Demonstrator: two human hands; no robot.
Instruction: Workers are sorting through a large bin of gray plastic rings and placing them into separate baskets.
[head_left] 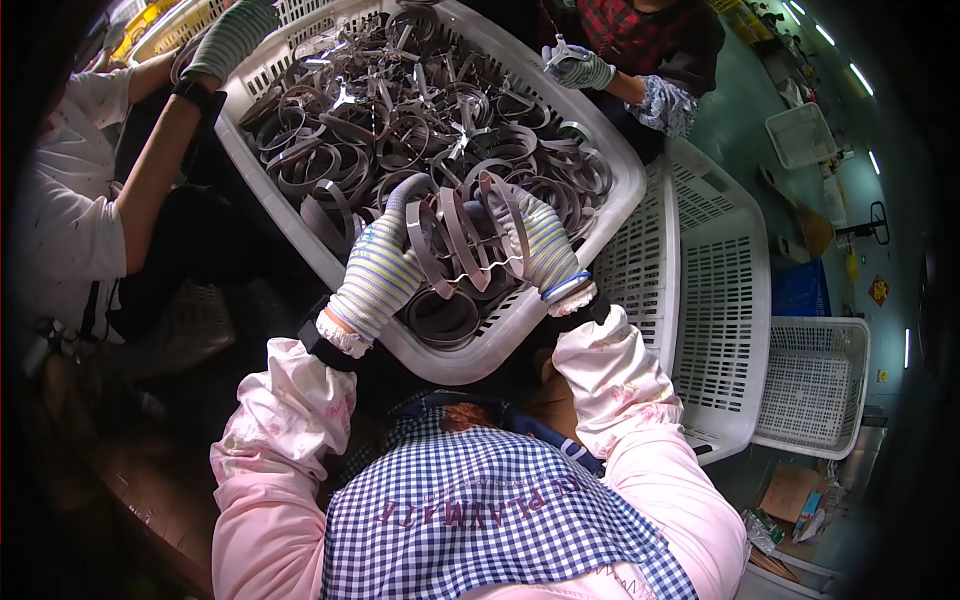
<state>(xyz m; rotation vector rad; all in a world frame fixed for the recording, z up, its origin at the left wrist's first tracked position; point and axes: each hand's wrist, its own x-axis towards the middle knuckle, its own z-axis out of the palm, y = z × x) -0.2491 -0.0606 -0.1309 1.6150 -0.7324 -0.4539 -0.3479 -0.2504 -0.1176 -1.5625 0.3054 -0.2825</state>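
My left hand (pixel 376 268), in a striped knit glove, is closed on the left end of a row of flat grey-brown rings (pixel 462 238). At the row's other end, my right hand (pixel 548 238) grips the rings too; its inner fingers are partly hidden behind them. A thin wavy pale strip (pixel 487 272) runs across the rings' near side. Both hands hold them above the near end of a white plastic basket (pixel 440 370). Inside it lies a tangled heap of similar rings (pixel 445 318) with shiny metal three-armed pieces (pixel 460 140) among them.
A co-worker's gloved hand (pixel 238 38) reaches over the basket's far left. Across from me, another person's gloved hand (pixel 580 66) holds a small metal piece. Stacked white baskets (pixel 715 300) stand at the right, with a further white crate (pixel 812 390) beside them.
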